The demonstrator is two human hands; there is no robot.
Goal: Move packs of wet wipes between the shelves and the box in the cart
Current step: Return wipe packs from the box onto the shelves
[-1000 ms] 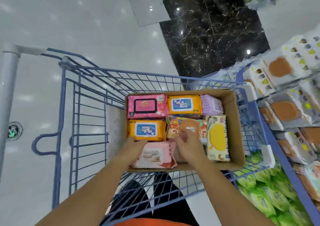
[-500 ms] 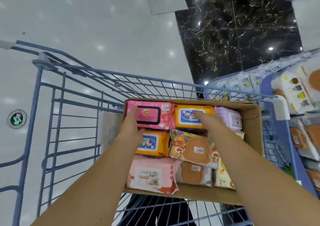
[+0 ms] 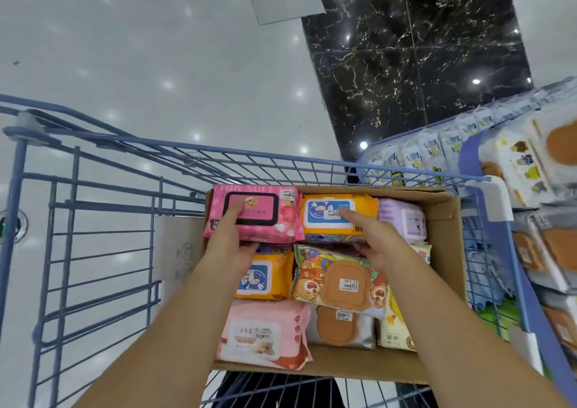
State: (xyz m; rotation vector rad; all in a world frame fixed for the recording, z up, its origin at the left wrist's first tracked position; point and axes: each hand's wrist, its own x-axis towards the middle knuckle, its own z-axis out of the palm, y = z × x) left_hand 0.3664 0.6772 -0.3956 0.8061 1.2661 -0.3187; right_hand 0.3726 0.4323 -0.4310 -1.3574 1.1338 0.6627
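Reach of a moment ago now a grip: left hand point(image 3: 229, 245) clutching pink pack point(image 3: 274, 217), raised over box point(image 3: 443, 251) rim, right hand point(image 3: 371, 242) pinching orange pack point(image 3: 324, 220); likely bound for shelves point(image 3: 527, 285).

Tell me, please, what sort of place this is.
Most likely a shop aisle: a blue wire shopping cart, shelves of wipe packs on the right, and price stickers on the ones in the box.

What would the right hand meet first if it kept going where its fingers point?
The right hand touches the orange pack, fingers on its blue lid. Going on, it would likely slide along that pack to the box at its far wall; depth is unclear.
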